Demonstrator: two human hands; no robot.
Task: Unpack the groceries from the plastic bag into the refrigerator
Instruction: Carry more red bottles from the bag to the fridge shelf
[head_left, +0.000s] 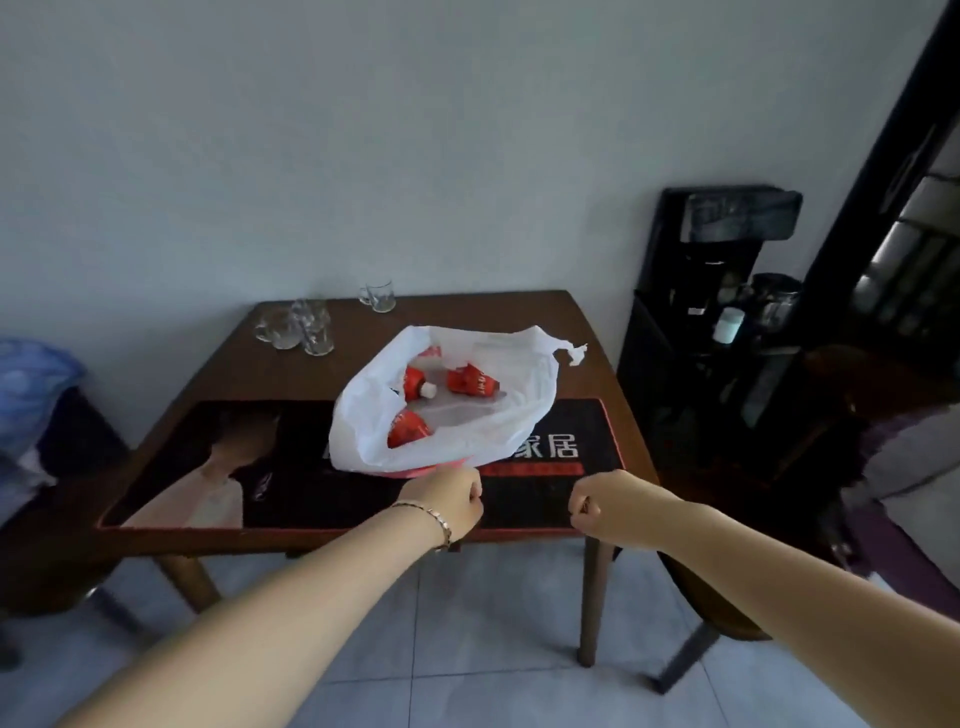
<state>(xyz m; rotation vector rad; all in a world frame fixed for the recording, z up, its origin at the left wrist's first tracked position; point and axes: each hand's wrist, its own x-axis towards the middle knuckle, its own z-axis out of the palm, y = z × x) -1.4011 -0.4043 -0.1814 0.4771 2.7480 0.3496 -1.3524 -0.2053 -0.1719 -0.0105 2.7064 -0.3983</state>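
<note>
Mid-frame on wooden table (574, 325): white plastic bag (522, 379) lying open, red-labelled bottles (415, 382) inside. Just below, left hand (448, 503) and right hand (598, 506) curled into empty fists. Probably unpacking not yet started; next: uncurl, reach in, grasp bottle.

**Wooden table against a pale wall**

Just beyond the fingers (474, 501) stands a brown wooden table (218, 364) with a dark printed mat (291, 457) on it. Below them lies a grey tiled floor (467, 623). Farther past them rises a plain pale wall (363, 130). Well to their right stands a black cabinet (675, 364).
</note>
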